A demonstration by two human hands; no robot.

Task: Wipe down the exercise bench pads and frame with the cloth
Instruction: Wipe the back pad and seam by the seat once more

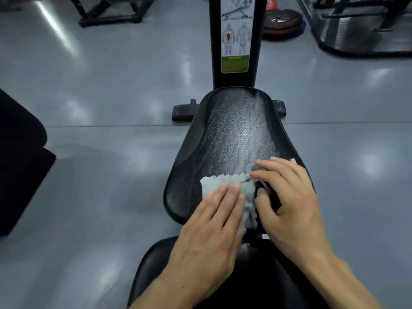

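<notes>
The cloth is a small pale grey towel with a nubby, fluffy weave, bunched into soft folds and scalloped along its far edge. It lies on the near end of the seat pad, a black, teardrop-shaped cushion of cracked, glossy vinyl that widens toward the person. The left hand lies flat on the near-left part of the cloth, fingers straight and together, pressing it down onto the pad. The right hand sits just right of the cloth, its fingers bent and spread, the fingertips touching the cloth's right edge where a dark fold of it shows; whether those fingers actually pinch the cloth I cannot tell.

Nearer than the seat pad, under both forearms, is a second black pad. Beyond the seat pad's far end rises the black frame upright carrying an instruction sticker with muscle diagrams and a green panel. A black base foot pokes out to the left of the seat pad at floor level.

The floor is smooth grey, shiny with reflected lights. Far right of the upright lies a stack of weight plates, and other dark machine frames stand along the far edge.
</notes>
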